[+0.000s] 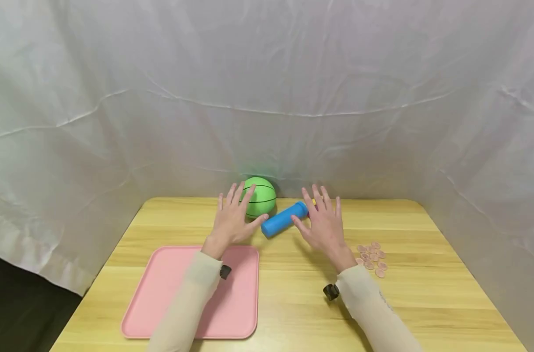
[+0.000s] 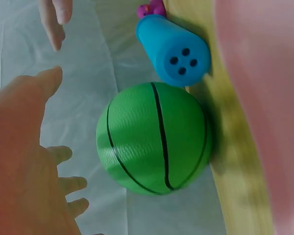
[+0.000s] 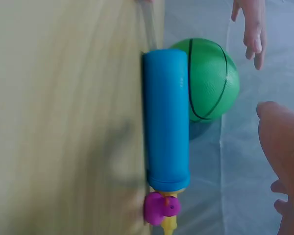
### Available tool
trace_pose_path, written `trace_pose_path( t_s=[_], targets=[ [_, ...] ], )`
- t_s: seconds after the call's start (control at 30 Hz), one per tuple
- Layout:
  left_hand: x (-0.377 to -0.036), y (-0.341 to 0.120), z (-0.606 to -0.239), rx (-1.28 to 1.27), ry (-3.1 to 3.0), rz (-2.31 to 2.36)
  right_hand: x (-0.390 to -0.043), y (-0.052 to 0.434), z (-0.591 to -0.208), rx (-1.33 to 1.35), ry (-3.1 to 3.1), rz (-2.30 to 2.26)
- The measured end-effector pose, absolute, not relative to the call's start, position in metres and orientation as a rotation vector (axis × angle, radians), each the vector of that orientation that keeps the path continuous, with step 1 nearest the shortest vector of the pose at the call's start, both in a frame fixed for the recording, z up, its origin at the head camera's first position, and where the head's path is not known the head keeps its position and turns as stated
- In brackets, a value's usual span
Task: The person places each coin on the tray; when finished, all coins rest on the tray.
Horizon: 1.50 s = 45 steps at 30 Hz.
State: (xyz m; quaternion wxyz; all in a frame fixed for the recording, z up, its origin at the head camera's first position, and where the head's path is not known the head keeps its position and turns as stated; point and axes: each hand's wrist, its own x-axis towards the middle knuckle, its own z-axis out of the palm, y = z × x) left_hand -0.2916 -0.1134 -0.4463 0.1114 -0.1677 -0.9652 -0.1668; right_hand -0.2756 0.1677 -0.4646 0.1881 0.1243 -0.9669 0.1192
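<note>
A green ball (image 1: 260,197) with black lines sits at the far edge of the wooden table (image 1: 425,303), also seen in the left wrist view (image 2: 154,139) and the right wrist view (image 3: 210,81). A blue cylinder (image 1: 284,219) lies beside it, with a purple and yellow piece at its far end (image 3: 161,208); its near end has several holes (image 2: 182,58). My left hand (image 1: 233,217) hovers open in front of the ball, fingers spread. My right hand (image 1: 324,222) hovers open just right of the cylinder. Neither hand holds anything.
A pink tray (image 1: 161,293) lies at the near left, partly under my left forearm. Several small pink discs (image 1: 372,259) are scattered at the right. White cloth (image 1: 267,98) hangs behind and on both sides of the table.
</note>
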Motion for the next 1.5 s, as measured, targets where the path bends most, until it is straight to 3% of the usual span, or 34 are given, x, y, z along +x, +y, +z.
trace_pose_path(
  t_s=[0.33, 1.07, 1.5],
  targets=[
    [-0.269, -0.151, -0.448, -0.425, -2.892, -0.555, -0.249, 0.148, -0.470, 0.401, -2.755, 0.373],
    [-0.236, -0.240, -0.483, -0.332, -3.009, -0.542, -0.195, 0.092, -0.487, 0.552, -2.894, 1.119],
    [-0.211, -0.281, -0.478, -0.131, -3.129, -0.539, -0.190, 0.060, -0.494, 0.626, -2.980, 0.958]
  ],
)
